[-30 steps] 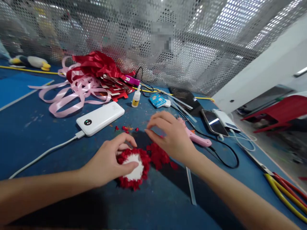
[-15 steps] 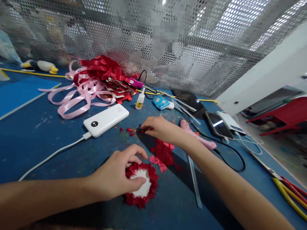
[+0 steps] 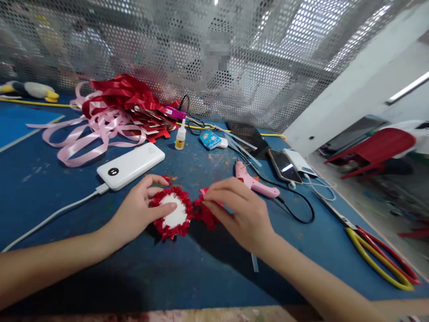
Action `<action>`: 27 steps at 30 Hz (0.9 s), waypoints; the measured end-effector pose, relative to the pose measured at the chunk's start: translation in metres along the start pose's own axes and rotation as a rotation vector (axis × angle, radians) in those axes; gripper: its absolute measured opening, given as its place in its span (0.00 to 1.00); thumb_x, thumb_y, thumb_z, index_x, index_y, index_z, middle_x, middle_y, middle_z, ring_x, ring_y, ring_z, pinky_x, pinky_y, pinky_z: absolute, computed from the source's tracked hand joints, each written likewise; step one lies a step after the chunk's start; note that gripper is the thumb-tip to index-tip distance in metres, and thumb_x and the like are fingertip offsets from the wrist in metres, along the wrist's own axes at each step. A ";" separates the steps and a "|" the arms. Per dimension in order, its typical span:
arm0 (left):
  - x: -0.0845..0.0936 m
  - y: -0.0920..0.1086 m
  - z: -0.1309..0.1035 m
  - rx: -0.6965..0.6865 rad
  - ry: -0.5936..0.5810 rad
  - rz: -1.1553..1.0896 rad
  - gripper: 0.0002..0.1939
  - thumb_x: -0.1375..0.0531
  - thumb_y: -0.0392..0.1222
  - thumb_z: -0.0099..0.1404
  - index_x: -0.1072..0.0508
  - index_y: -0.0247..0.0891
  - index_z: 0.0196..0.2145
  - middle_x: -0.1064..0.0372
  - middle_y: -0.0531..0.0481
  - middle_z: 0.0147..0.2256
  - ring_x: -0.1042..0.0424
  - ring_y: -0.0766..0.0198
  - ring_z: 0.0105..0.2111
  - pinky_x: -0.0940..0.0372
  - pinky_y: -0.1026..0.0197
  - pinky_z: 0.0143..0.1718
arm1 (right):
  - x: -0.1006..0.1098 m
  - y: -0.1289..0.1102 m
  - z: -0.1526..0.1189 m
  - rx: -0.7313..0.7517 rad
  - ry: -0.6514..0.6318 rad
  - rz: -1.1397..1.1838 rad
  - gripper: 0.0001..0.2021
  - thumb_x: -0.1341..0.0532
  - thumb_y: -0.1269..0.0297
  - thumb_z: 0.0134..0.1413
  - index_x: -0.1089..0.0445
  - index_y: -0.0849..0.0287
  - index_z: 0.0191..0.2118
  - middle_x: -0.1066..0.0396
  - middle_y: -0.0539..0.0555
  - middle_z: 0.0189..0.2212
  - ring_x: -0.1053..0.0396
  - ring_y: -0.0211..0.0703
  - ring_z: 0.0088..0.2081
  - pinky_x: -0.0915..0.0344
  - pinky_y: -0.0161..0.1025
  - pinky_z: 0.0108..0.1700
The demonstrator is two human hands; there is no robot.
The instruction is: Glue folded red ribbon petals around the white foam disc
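Observation:
My left hand [image 3: 134,212] grips a round white disc [image 3: 174,213] edged with ruffled red ribbon, its thumb lying across the white face. The disc is held just over the blue table. To its right, my right hand [image 3: 241,212] has thumb and fingers pinched together on a small red ribbon piece [image 3: 203,191], partly covered by the fingertips. Beneath and behind those fingers lies a pile of red ribbon pieces [image 3: 207,217], much of it hidden. A pink glue gun [image 3: 256,183] rests beyond my right hand, its nozzle pointing away.
A white power bank [image 3: 132,165] with a cable lies left. Behind are pink ribbon [image 3: 83,152], red ribbon [image 3: 120,96], a small glue bottle [image 3: 180,137] and glue sticks [image 3: 246,151]. Rightward lie a phone [image 3: 284,165] and large scissors [image 3: 378,257]. Perforated metal [image 3: 150,53] backs the table [image 3: 134,277].
My right hand has drawn back from the scraps near the power bank to the red pile and pinched a piece. My left hand has lifted and tilted the disc. The camera view has shifted right.

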State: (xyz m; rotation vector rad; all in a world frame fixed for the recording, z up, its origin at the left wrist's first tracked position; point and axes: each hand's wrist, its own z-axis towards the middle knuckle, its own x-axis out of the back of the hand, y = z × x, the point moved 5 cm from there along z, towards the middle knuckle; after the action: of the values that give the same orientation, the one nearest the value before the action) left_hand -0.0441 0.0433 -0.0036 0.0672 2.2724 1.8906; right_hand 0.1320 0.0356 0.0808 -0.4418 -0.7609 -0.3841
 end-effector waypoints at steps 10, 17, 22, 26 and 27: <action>-0.001 0.005 -0.003 -0.022 0.043 0.033 0.25 0.33 0.43 0.51 0.42 0.41 0.42 0.28 0.54 0.32 0.25 0.64 0.28 0.30 0.65 0.29 | -0.017 -0.016 -0.028 0.060 -0.086 -0.097 0.05 0.42 0.73 0.57 0.29 0.61 0.34 0.26 0.52 0.32 0.34 0.38 0.34 0.36 0.36 0.38; -0.001 0.004 -0.003 -0.023 0.031 0.068 0.25 0.33 0.44 0.50 0.42 0.42 0.41 0.27 0.52 0.33 0.25 0.62 0.28 0.30 0.64 0.28 | -0.021 -0.021 -0.027 0.160 -0.143 -0.233 0.11 0.48 0.73 0.61 0.28 0.60 0.35 0.26 0.52 0.34 0.36 0.38 0.34 0.39 0.37 0.37; 0.000 0.000 -0.002 -0.012 0.014 0.054 0.25 0.33 0.44 0.51 0.42 0.43 0.42 0.27 0.54 0.33 0.25 0.65 0.28 0.31 0.67 0.28 | -0.024 -0.027 -0.026 0.230 -0.172 -0.326 0.12 0.48 0.73 0.60 0.28 0.60 0.33 0.27 0.52 0.31 0.35 0.40 0.34 0.40 0.38 0.35; 0.000 0.002 -0.003 -0.010 0.027 0.069 0.25 0.33 0.44 0.51 0.42 0.42 0.41 0.27 0.53 0.33 0.25 0.63 0.28 0.30 0.65 0.28 | -0.023 -0.026 -0.027 0.202 -0.141 -0.310 0.11 0.47 0.73 0.60 0.28 0.60 0.33 0.28 0.52 0.30 0.35 0.40 0.34 0.40 0.38 0.36; -0.001 0.002 -0.003 -0.010 0.030 0.075 0.25 0.33 0.44 0.51 0.42 0.42 0.41 0.27 0.52 0.33 0.25 0.63 0.28 0.30 0.64 0.28 | -0.022 -0.026 -0.027 0.192 -0.129 -0.299 0.10 0.47 0.73 0.60 0.28 0.60 0.34 0.28 0.52 0.30 0.35 0.40 0.34 0.40 0.38 0.36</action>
State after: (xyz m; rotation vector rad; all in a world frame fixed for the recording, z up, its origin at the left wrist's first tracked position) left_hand -0.0442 0.0406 -0.0008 0.1250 2.3107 1.9525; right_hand 0.1203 0.0037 0.0536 -0.1724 -0.9839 -0.5596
